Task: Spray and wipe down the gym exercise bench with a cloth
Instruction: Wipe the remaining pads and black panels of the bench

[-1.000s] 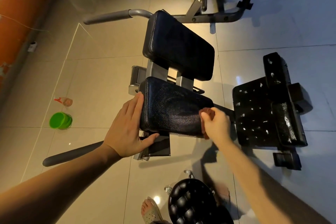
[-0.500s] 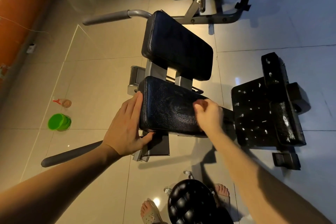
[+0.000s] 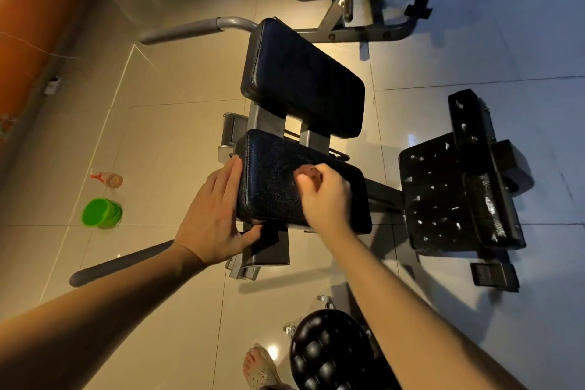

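- My cloth point(image 3: 311, 171) was reddish-brown.
- The lower pad point(image 3: 272, 196) was black with a fine pale crackle.
- The upper pad point(image 3: 300, 79) was plain black.
- The side pad point(image 3: 440, 199) was black, flecked with white chips.
- The stool seat point(image 3: 329, 355) was black and quilted.
- The cup point(image 3: 101, 213) was bright green.

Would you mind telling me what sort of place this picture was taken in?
Most likely a gym: black padded cushions flanked by grey handle bars, another steel equipment frame behind them, and a worn padded seat to one side.
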